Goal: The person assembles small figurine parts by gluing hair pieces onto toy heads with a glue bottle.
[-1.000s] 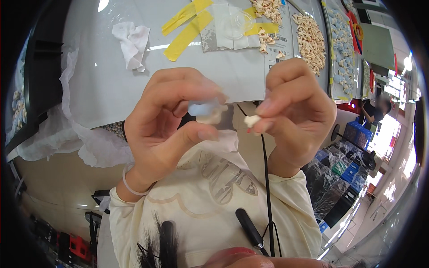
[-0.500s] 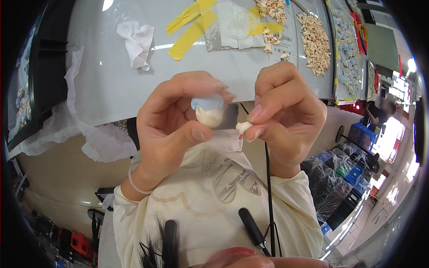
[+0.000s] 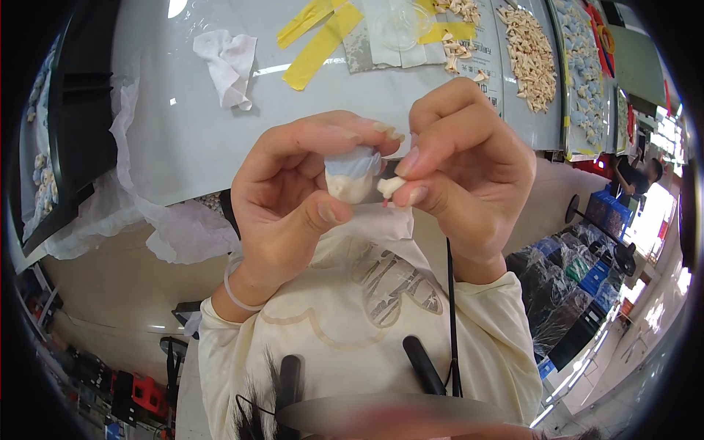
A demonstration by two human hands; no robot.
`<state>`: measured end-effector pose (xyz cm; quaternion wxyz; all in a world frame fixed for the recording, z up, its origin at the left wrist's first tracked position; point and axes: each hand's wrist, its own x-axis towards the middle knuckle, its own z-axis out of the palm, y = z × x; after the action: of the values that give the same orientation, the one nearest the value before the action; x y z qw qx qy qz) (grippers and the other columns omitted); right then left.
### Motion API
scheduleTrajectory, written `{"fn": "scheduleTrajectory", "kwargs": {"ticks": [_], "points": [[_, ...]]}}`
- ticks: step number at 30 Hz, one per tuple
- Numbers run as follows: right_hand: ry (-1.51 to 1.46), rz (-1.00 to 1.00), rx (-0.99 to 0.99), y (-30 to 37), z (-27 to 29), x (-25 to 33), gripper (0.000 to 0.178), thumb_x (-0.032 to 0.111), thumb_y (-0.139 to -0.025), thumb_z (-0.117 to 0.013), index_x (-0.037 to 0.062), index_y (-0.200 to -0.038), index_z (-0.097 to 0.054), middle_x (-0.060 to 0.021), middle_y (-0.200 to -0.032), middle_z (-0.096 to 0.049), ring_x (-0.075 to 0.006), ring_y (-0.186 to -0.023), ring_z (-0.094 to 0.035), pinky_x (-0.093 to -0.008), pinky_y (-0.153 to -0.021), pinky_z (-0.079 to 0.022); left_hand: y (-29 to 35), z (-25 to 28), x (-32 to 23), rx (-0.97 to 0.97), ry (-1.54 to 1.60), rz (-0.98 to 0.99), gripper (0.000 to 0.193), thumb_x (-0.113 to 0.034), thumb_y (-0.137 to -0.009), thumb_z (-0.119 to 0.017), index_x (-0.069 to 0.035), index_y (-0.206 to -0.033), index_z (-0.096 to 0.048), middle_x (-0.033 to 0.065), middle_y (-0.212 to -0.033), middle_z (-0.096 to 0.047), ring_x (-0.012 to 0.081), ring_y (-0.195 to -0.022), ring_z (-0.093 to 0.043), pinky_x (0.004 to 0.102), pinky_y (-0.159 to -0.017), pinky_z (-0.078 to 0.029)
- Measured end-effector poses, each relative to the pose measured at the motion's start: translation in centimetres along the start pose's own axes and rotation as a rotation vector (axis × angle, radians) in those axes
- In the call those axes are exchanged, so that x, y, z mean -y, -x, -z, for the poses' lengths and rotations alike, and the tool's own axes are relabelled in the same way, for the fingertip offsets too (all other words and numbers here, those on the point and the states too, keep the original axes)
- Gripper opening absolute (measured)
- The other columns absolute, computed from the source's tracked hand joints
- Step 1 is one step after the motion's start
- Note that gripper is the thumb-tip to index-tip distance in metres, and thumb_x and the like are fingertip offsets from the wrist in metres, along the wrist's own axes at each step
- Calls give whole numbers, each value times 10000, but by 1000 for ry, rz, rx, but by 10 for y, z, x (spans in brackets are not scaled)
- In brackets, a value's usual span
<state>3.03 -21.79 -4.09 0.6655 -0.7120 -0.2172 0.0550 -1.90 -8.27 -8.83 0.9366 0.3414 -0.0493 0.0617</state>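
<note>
Between the thumb and fingers of my left hand point(image 3: 268, 198) is a small figurine head point(image 3: 350, 187), cream-coloured below with light blue hair on top. Its cream side is tilted, and my fingers partly cover the hair. My right hand point(image 3: 477, 172) pinches a small cream figurine part point(image 3: 389, 186) between thumb and forefinger; a reddish bit shows at its lower end. This part is close to the head's right side; whether they touch I cannot tell. Both hands are raised in front of the table's near edge.
On the grey table point(image 3: 169, 147) lie a crumpled white cloth point(image 3: 227, 70), yellow tape strips point(image 3: 323, 48) and a clear round dish point(image 3: 400, 26). Many small cream parts point(image 3: 529, 62) are heaped at the right, beside a tray of light blue pieces point(image 3: 583, 81). Another person point(image 3: 636, 176) stands far right.
My right hand has brought the small cream part left, nearer the figurine head. In my left hand the head has turned and tilted slightly. The whole view has shifted a little.
</note>
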Motion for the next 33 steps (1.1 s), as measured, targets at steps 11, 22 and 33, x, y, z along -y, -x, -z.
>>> {"fn": "scheduleTrajectory", "kwargs": {"ticks": [11,22,33], "points": [[56,72,35,-1,-6,-4,287,1,-478,-757,56,-616,-511,-53,-697,-451,-114,-628,-413,-214,-532,-316,-2,8,-2,151,-296,-252,324,204,-622,-435,63,-893,-542,235,-980,-549,283,-842,-594,283,-667,-506],[96,-100,16,-2,3,2,222,-100,-557,-662,35,-615,-496,-56,-752,-487,-144,-666,-459,-233,-561,-400,-10,6,-10,214,-622,-202,281,154,-678,-511,62,-942,-538,229,-969,-559,277,-856,-588,297,-685,-496],[710,26,-327,-65,111,-49,127,-14,-626,-623,2,-751,-607,-23,-696,-576,-86,-590,-490,-204,-569,-390,-28,22,-14,-63,-342,2,380,-136,-770,-610,70,-1037,-436,240,-1025,-517,276,-936,-550,343,-810,-457]]}}
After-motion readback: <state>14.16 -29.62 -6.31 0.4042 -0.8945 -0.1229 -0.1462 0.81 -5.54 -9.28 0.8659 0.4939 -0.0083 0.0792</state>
